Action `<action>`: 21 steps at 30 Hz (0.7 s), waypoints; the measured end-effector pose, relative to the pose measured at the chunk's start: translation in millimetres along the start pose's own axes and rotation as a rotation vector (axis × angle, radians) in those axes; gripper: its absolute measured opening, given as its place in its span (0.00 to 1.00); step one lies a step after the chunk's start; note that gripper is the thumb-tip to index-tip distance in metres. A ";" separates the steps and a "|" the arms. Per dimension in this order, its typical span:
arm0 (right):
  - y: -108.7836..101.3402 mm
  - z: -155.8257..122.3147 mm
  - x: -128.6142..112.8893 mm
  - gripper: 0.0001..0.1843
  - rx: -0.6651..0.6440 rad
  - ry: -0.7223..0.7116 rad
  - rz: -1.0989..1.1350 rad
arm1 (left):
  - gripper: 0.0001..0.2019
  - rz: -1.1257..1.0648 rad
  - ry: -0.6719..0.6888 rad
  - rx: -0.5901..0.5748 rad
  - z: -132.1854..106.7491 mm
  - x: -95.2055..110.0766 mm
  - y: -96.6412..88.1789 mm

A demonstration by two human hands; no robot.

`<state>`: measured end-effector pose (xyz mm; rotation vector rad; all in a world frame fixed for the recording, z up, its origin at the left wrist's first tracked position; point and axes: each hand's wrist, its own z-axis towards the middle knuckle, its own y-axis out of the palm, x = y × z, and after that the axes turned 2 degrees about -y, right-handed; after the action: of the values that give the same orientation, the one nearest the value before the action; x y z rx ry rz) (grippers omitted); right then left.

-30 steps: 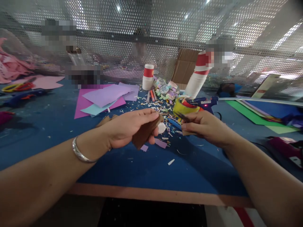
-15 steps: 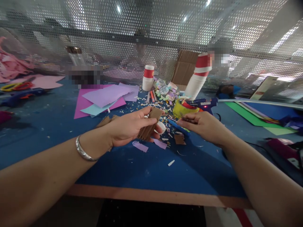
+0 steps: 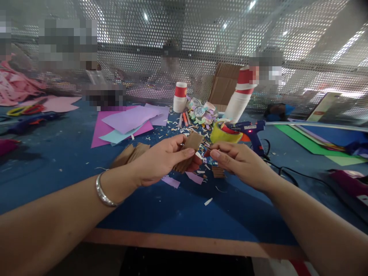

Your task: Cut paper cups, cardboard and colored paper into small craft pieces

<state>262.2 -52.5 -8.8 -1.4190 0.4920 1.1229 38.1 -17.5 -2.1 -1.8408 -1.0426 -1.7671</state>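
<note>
A perforated metal screen (image 3: 201, 34) fills the far side, and what lies behind it shows only as blurred patches through the round holes. Below it runs the blue tabletop (image 3: 161, 207), matt and cloth-like, edged at the near side with a bare wooden strip and cut off at both sides of the view. Flat sheets of paper (image 3: 126, 120) in pink, lilac and pale blue lie overlapping at the left centre. A tall stack of paper cups (image 3: 238, 99), white with red bands, leans at the back right, its top lost in a blurred patch. The left hand (image 3: 161, 161) has its grip closed on a cardboard piece (image 3: 191, 143), brown and ribbed like corrugated board. The piece is held just above the tabletop centre between thumb and fingers, and its lower half is hidden by the hand. The right hand (image 3: 241, 165) is just beside it with its fingers curled inward. Whether its grip holds anything cannot be told, since the fingertips cover that spot. More ribbed brown strips (image 3: 129, 153) lie partly behind the left wrist. A blue glue gun (image 3: 253, 128) stands beyond the right hand, with its black cord trailing away. Next to it sits a yellow tape roll (image 3: 224, 134), glossy and round. A smooth silver bangle (image 3: 102, 191) circles the left wrist. Small paper scraps (image 3: 172, 181) are scattered under both hands.
</note>
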 end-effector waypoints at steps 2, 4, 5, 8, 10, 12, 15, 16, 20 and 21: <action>2.2 -0.1 -0.4 0.27 -0.010 0.000 0.022 | 0.04 -0.001 -0.009 0.004 0.3 -1.5 1.4; 4.6 -0.1 0.2 0.26 -0.036 0.004 0.071 | 0.04 -0.009 -0.016 0.016 0.6 -2.7 3.6; 5.8 -0.1 0.8 0.25 -0.054 0.010 0.109 | 0.03 -0.019 -0.018 0.020 0.8 -3.1 4.8; 8.9 -0.6 2.1 0.24 -0.089 0.030 0.213 | 0.05 -0.042 -0.029 0.029 1.6 -3.6 7.8; 10.5 -1.2 2.3 0.24 -0.079 0.030 0.231 | 0.06 -0.044 -0.040 0.036 2.1 -3.9 9.0; 11.9 -1.7 2.0 0.24 -0.065 0.023 0.228 | 0.07 -0.052 -0.047 0.038 2.4 -4.7 9.9; 13.3 -1.9 1.4 0.26 -0.044 -0.004 0.216 | 0.08 -0.088 -0.049 0.026 2.2 -7.3 11.8; 13.6 -1.7 1.2 0.26 -0.041 -0.013 0.205 | 0.09 -0.097 -0.044 0.024 1.8 -8.4 12.6; 13.8 -1.7 0.8 0.27 -0.043 -0.025 0.158 | 0.14 -0.123 -0.019 0.011 -0.1 -10.8 16.0; 13.7 -1.9 0.8 0.27 -0.043 -0.021 0.156 | 0.15 -0.132 -0.018 0.007 -0.4 -10.8 16.6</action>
<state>251.8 -56.9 -16.8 -1.4241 0.5743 1.2785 50.6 -31.2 -8.9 -1.8245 -1.2003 -1.8210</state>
